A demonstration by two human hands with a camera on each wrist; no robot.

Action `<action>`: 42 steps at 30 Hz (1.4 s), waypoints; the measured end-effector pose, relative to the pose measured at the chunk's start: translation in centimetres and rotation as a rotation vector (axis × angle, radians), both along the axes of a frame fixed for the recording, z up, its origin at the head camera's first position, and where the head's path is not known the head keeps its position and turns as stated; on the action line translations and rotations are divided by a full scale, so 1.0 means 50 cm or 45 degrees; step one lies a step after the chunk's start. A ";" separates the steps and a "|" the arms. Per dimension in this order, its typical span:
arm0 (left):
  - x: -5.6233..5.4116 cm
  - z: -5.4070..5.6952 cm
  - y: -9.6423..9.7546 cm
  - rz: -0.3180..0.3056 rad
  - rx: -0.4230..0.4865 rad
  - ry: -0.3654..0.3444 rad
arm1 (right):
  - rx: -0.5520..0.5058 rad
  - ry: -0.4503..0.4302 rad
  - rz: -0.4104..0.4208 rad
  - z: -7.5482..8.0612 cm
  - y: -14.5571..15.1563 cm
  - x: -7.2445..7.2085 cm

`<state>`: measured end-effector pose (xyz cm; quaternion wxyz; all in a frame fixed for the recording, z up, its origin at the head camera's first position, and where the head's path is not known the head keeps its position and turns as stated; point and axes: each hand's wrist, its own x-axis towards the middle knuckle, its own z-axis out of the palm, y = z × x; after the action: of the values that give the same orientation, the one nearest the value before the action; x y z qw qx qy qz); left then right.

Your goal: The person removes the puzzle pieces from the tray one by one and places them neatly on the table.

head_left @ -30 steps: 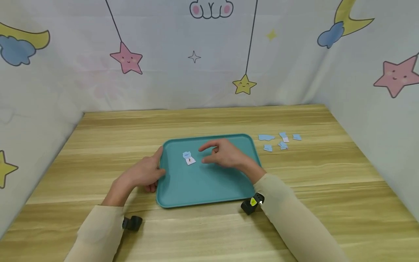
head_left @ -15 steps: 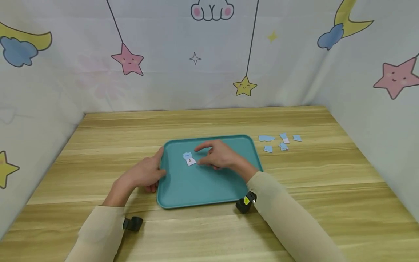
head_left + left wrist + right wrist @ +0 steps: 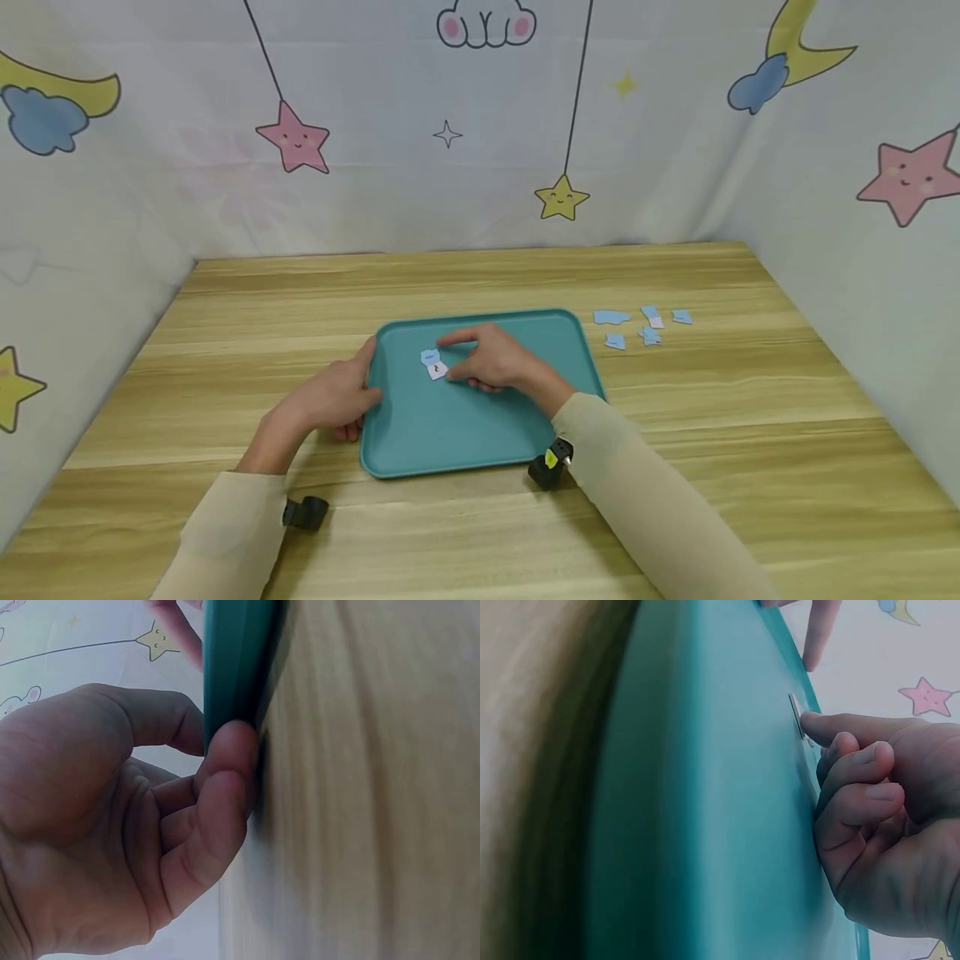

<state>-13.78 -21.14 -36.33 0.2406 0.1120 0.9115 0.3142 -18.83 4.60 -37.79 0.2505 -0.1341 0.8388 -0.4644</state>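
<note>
In the head view a blue jigsaw piece [image 3: 430, 357] and a white jigsaw piece [image 3: 437, 371] with a dark mark lie together on a teal tray [image 3: 480, 429]. My right hand [image 3: 491, 358] is over the tray, index finger and thumb spread apart, their tips right at the right edges of these pieces; its other fingers are bent in. The right wrist view has the thumb at a thin piece [image 3: 797, 716] seen edge-on. At the tray's left side my left hand [image 3: 333, 396] grips the rim, and the left wrist view gives its bent fingers around the tray edge [image 3: 232, 667].
Beyond the tray's right side, several loose pieces lie on the wooden table [image 3: 750, 400], among them a wide blue piece [image 3: 611, 317] and a blue-and-pink piece [image 3: 652, 317]. A printed cloth [image 3: 375, 217] hangs behind the table and at both sides.
My right hand has moved left and lower across the tray, bringing its thumb and index fingertips to the two pieces. The left hand stays on the tray's rim.
</note>
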 end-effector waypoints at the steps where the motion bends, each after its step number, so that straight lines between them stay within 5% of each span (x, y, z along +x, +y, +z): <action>1: 0.000 0.000 0.000 0.000 0.002 0.000 | 0.002 -0.006 0.000 0.000 -0.001 -0.001; 28: 0.003 0.001 0.003 -0.004 0.005 0.018 | 0.115 -0.017 -0.031 0.005 -0.014 -0.005; 42: 0.002 0.002 0.002 -0.009 0.003 0.020 | 0.061 0.206 0.051 -0.003 -0.004 0.013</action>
<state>-13.70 -21.02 -36.24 0.2345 0.1180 0.9126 0.3134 -18.17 4.39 -37.95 0.1942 -0.1819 0.8643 -0.4269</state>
